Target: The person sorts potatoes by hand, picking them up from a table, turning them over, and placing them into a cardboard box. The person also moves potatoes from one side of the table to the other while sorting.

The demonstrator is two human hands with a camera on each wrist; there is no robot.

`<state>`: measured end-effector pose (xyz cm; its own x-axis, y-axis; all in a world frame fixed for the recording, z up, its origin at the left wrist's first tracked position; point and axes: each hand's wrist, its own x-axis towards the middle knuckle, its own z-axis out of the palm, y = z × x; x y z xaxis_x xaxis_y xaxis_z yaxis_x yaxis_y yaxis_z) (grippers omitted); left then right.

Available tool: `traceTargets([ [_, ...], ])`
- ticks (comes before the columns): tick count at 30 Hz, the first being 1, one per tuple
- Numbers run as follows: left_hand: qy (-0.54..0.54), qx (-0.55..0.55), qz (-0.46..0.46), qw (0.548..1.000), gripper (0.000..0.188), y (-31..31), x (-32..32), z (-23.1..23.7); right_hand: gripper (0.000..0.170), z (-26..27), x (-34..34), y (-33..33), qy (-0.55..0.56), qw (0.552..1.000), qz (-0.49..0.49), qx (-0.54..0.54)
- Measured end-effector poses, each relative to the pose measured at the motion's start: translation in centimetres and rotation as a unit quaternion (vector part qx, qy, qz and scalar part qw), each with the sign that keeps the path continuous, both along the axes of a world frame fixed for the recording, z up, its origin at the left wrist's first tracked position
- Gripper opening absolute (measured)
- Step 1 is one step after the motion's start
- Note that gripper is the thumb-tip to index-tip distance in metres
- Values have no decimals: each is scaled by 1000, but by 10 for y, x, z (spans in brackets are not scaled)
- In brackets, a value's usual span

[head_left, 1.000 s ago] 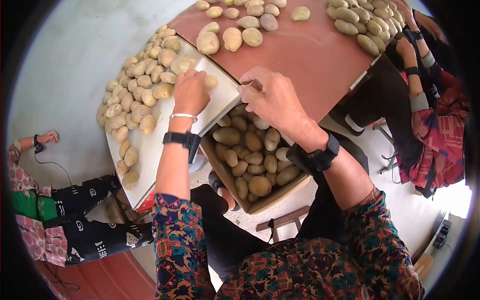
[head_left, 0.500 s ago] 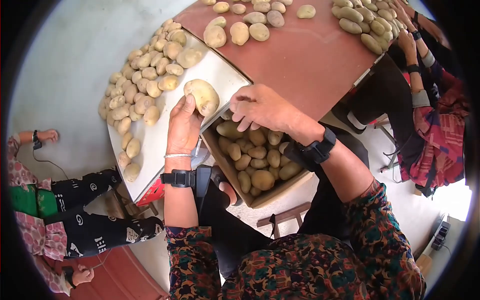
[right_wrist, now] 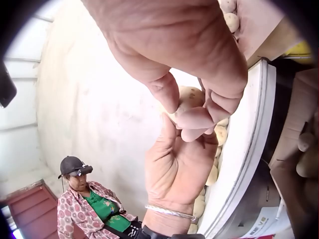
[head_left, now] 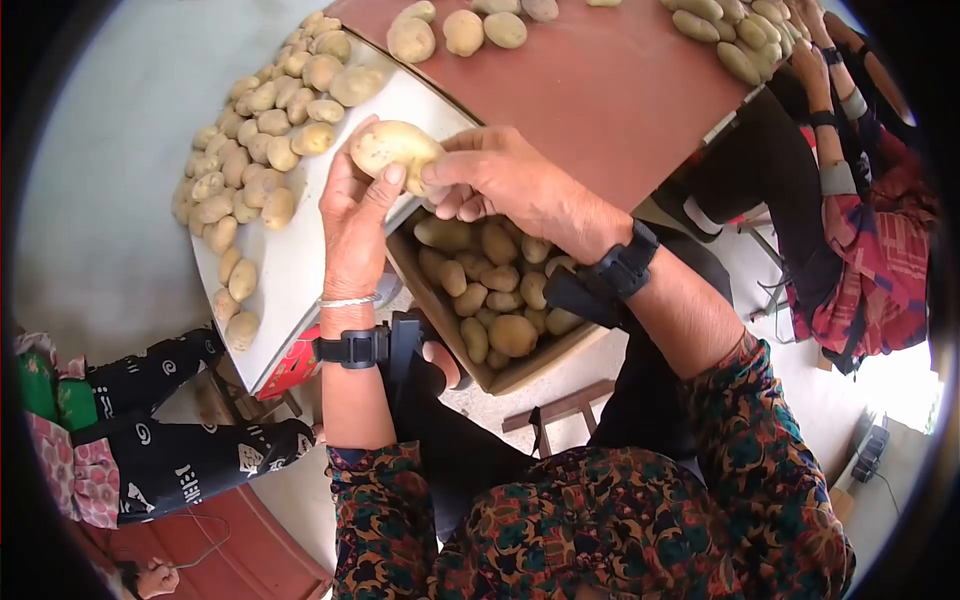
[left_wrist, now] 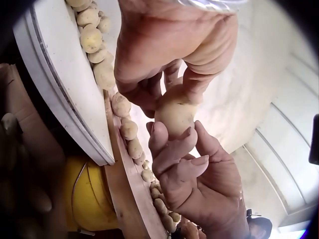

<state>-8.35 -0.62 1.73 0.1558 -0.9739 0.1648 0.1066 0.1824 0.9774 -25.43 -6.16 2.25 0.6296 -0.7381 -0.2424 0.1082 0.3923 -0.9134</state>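
Observation:
One large pale potato (head_left: 393,148) is held up between both hands over the edge of the white table (head_left: 300,240). My left hand (head_left: 355,225) grips it from the near left, thumb along its lower side. From the right, my right hand (head_left: 510,182) pinches its lower end with thumb and fingertips. The left wrist view shows the potato (left_wrist: 174,117) enclosed from both ends by fingers. In the right wrist view, the fingers partly hide the potato (right_wrist: 190,97). Below the hands stands a cardboard box (head_left: 515,378) of potatoes (head_left: 512,336).
Many potatoes (head_left: 255,150) are heaped along the white table's far side. More potatoes (head_left: 463,33) lie on the red-brown table (head_left: 600,110), with a pile (head_left: 740,45) at its right. People sit at left and right; a wooden stool (head_left: 560,405) stands below the box.
My left hand has lifted the potato off the white table and brought it toward me. My right hand, empty before, has moved left and taken hold of its end.

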Motion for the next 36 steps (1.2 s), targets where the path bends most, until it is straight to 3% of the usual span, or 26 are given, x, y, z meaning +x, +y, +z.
traceTargets([
  [2, -112, 9, 30, 993, 49, 5, -7, 6, 37, 2, -2, -2, 68, 996, -21, -61],
  [3, -110, 12, 27, 993, 49, 6, -8, 3, 37, 1, -4, -2, 70, 996, -23, -57],
  [5, -143, 20, 40, 989, 44, 5, -5, -1, 41, 0, -6, -5, 165, 964, -61, -201],
  [6, -199, 27, 63, 978, 40, 3, -3, -2, 41, -3, -7, -8, 165, 964, -62, -200],
  [8, -141, 79, 56, 985, 41, 2, 1, -2, 36, -11, -11, -16, 127, 960, -73, -237],
  [10, -82, 132, 49, 987, 42, 3, 5, -3, 32, 1, -20, -17, 84, 970, -97, -208],
  [12, -165, 254, -23, 953, 44, 3, 12, -9, 22, 10, -28, -20, 37, 972, -146, -182],
  [15, -288, 360, -125, 878, 37, 8, 2, -25, 26, 9, -38, -24, -4, 977, -178, -119],
  [20, -292, 394, -122, 863, 33, -1, 0, -89, 26, 21, -44, -20, -15, 975, -188, -118],
  [22, -147, 414, -56, 897, 37, -7, -4, -96, 27, 21, -46, -21, -9, 977, -175, -125],
  [23, -148, 414, -56, 896, 37, -10, -8, -101, 27, 20, -46, -21, -9, 977, -176, -125],
  [25, 99, 304, 18, 947, 43, -16, -18, -109, 27, 18, -44, -22, -29, 976, -183, -115],
  [29, 163, 345, 24, 924, 43, -26, -21, -130, 16, 22, -45, -31, -26, 976, -178, -121],
  [33, 204, 339, 11, 918, 35, -20, -45, -69, 17, 19, -42, -30, -35, 970, -217, -100],
  [34, 278, 290, 11, 916, 32, -16, -43, -62, 18, 18, -39, -32, -46, 968, -232, -82],
  [36, 323, 227, 48, 918, 32, -9, -43, -46, 18, 19, -33, -25, -43, 968, -235, -82],
])
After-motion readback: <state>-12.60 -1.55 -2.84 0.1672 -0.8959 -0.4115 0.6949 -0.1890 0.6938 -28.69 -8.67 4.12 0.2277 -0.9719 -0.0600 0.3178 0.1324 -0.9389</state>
